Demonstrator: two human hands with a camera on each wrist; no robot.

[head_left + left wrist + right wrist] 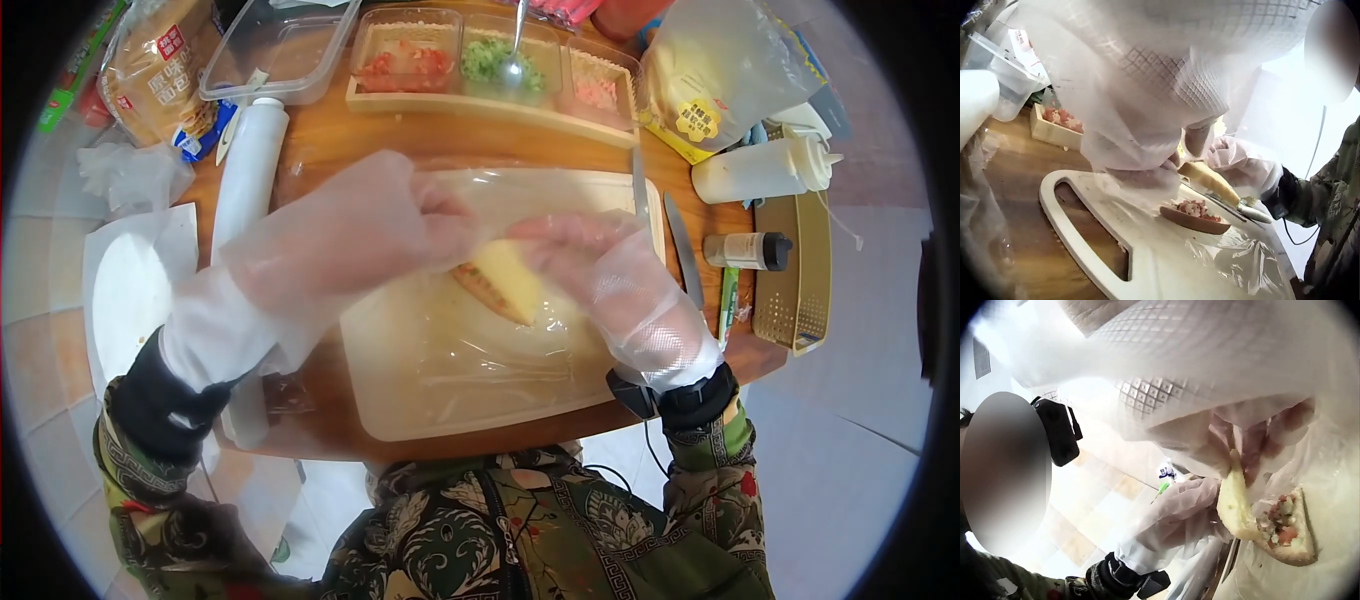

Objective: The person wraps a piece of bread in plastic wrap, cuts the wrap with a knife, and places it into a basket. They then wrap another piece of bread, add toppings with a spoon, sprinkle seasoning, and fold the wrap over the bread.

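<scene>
Both hands wear clear plastic gloves and meet over a white cutting board with clear film on it. My left hand and right hand pinch a pale yellow triangular slice of bread between them, at its upper edge. In the right wrist view the right fingers are at the slice's upper tip. Below it, a second bread piece topped with chopped red and white filling lies on the film. In the right wrist view that filling shows beside the raised slice.
Tubs of chopped tomato, green bits and pink bits stand in a wooden tray behind the board. A knife, squeeze bottle, shaker and basket are right; a long white tube and bagged bread left.
</scene>
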